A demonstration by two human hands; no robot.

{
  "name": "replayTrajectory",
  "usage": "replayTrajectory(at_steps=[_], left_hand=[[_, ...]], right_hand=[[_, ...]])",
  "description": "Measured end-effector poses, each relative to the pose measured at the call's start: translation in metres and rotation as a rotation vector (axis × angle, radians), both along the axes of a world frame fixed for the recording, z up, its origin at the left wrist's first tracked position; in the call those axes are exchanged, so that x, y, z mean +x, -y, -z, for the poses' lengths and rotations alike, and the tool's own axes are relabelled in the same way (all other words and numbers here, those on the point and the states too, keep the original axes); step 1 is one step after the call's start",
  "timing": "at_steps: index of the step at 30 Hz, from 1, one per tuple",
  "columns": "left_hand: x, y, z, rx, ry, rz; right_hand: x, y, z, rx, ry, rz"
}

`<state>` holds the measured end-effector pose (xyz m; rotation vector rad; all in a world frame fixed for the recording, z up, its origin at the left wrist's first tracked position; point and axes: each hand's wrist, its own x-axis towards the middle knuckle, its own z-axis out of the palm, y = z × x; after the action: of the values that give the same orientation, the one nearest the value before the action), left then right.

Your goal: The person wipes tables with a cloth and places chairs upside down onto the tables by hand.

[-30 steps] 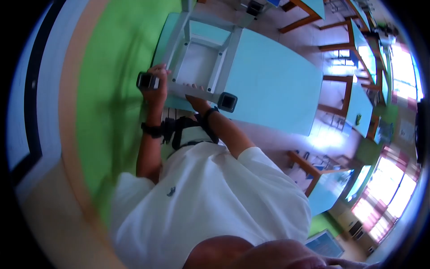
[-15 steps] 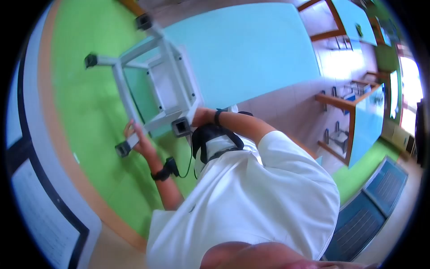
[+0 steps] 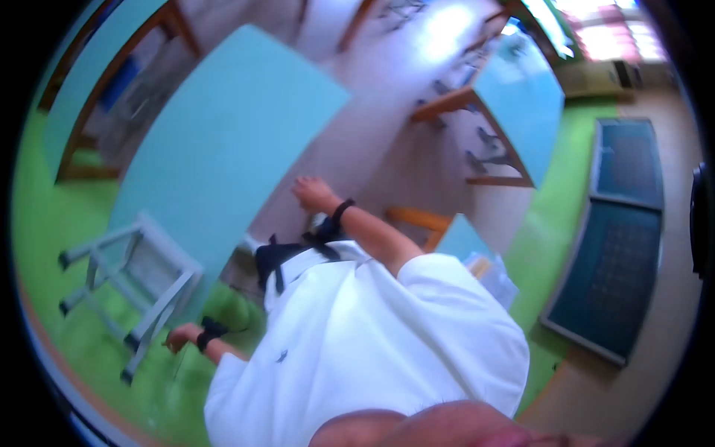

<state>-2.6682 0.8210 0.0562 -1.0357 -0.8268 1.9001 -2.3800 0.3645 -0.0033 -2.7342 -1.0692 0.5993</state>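
The white stool (image 3: 155, 262) rests upside down at the near left end of the light blue table (image 3: 216, 134), its dark-capped legs pointing out to the left. Just beside one of its legs is my left hand (image 3: 183, 337), apart from the stool as far as the blur shows, with loose fingers and nothing visible in them. My right hand (image 3: 316, 195) hangs in front of me past the table's near edge, over the floor. Its fingers are slightly bent and apart, holding nothing I can see. Both wrists wear black bands.
Another light blue table (image 3: 521, 97) with a wooden frame stands to the right, with stools under it. A table corner (image 3: 460, 237) with papers or a plastic bag (image 3: 490, 277) is close by my right side. Dark green boards (image 3: 611, 276) line the right wall.
Both hands have let go of the stool, which now rests on the table. My right hand has moved away from it. The whole view has turned to the right.
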Motion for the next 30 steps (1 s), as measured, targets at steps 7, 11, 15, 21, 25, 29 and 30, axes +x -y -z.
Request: replayTrajectory(at_steps=[7,11,15,21,25,29,30], left_hand=[[0.092,0.112,0.146,0.017,0.82,-0.303],[0.237,0.224,0.167,0.087,1.388,-0.436],[0.319,0.255,0.212,0.187,1.704,-0.509],[0.446,0.337,0.23,0.382,2.044,-0.53],[0.49,0.373,0.235,0.511,2.14,-0.49],[0.484,0.353,0.251,0.383,1.753,-0.605],[0.49,0.343,0.252,0.214,1.486,-0.742]], right_hand=[[0.045,0.143,-0.037,0.072,-0.212,0.258],[0.1,0.198,-0.073,0.199,-0.165,0.253],[0.125,0.145,-0.062,0.187,-0.144,0.16],[0.236,0.176,-0.077,0.138,-0.118,0.074],[0.304,0.207,-0.053,0.064,-0.17,0.013],[0.365,0.221,-0.056,0.0,-0.396,-0.003],[0.368,0.22,-0.061,0.004,-0.403,-0.047]])
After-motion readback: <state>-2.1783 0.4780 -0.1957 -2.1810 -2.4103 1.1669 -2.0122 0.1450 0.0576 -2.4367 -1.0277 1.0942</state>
